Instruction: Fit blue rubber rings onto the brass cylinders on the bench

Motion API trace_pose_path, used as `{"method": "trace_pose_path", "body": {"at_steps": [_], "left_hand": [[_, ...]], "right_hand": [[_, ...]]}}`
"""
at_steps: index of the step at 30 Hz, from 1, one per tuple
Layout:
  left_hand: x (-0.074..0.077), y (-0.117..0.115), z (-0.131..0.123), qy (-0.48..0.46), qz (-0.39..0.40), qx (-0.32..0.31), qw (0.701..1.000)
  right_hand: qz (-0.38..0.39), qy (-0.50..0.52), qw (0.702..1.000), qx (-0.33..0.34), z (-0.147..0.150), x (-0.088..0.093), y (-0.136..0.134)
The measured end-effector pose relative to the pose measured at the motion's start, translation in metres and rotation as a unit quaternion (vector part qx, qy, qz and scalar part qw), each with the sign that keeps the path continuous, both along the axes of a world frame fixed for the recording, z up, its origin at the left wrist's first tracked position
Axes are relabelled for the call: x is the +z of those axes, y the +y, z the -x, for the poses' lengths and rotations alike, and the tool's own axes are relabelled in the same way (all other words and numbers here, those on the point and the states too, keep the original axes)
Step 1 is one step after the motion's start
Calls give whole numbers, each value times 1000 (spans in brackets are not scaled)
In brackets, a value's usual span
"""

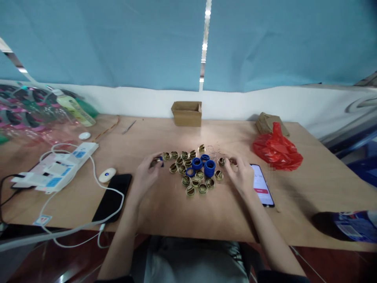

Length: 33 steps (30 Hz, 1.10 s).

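Observation:
On the wooden table (182, 212) lies a cluster of several small brass-coloured round parts (194, 182), with several blue rings (209, 167) stacked among them. My left hand (147, 173) rests at the cluster's left edge, its fingers pinched on a small brass part with a blue ring. My right hand (240, 173) sits at the right edge, fingers curled around something small near a brass part (221, 161); what it grips is too small to name.
A black phone (113, 196) on a white cable lies left, beside a white power strip (55, 169). A lit phone (262, 184) lies right of my right hand. A red plastic bag (277, 149), a cardboard box (187, 113) and a bottle (353, 227) stand around.

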<state>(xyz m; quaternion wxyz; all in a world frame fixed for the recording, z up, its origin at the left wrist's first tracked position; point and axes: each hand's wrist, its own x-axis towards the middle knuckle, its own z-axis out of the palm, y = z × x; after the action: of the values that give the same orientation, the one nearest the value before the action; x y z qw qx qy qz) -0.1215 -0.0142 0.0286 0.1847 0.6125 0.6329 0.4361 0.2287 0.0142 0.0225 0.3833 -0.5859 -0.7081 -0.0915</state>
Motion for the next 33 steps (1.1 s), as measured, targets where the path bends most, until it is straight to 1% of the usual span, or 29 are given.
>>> {"method": "trace_pose_path", "body": {"at_steps": [2, 5, 7, 8, 11, 13, 16, 20, 23, 25, 29, 33], "left_hand": [[14, 4, -27, -139, -31, -61, 988], [28, 10, -73, -253, -9, -126, 959], [29, 13, -100, -305, -2, -145, 941], [27, 14, -110, -327, 3, -158, 932], [17, 13, -130, -369, 16, -196, 908], [10, 9, -136, -366, 23, -213, 906], [5, 2, -138, -347, 16, -233, 908], [3, -5, -138, -354, 1, -272, 895], [2, -8, -139, -342, 2, -265, 902], [1, -9, -140, -341, -13, -261, 903], [-1, -8, -140, -357, -37, -285, 889], [-4, -8, -140, -360, -36, -289, 886]], "right_hand": [[-51, 30, 997, 41, 5, 1, -7], [-96, 50, 983, 150, 18, 0, -20], [-102, 61, 968, 221, 31, -1, -28], [-102, 69, 963, 239, 37, -1, -31], [-104, 78, 958, 254, 51, -4, -36], [-101, 73, 961, 248, 54, -5, -38], [-92, 75, 967, 225, 53, -4, -39], [-76, 127, 964, 223, 51, 2, -39], [-69, 170, 953, 240, 51, 6, -39], [-61, 186, 948, 251, 51, 7, -40], [-65, 179, 946, 262, 50, 9, -40], [-86, 161, 951, 251, 50, 7, -40]]}}
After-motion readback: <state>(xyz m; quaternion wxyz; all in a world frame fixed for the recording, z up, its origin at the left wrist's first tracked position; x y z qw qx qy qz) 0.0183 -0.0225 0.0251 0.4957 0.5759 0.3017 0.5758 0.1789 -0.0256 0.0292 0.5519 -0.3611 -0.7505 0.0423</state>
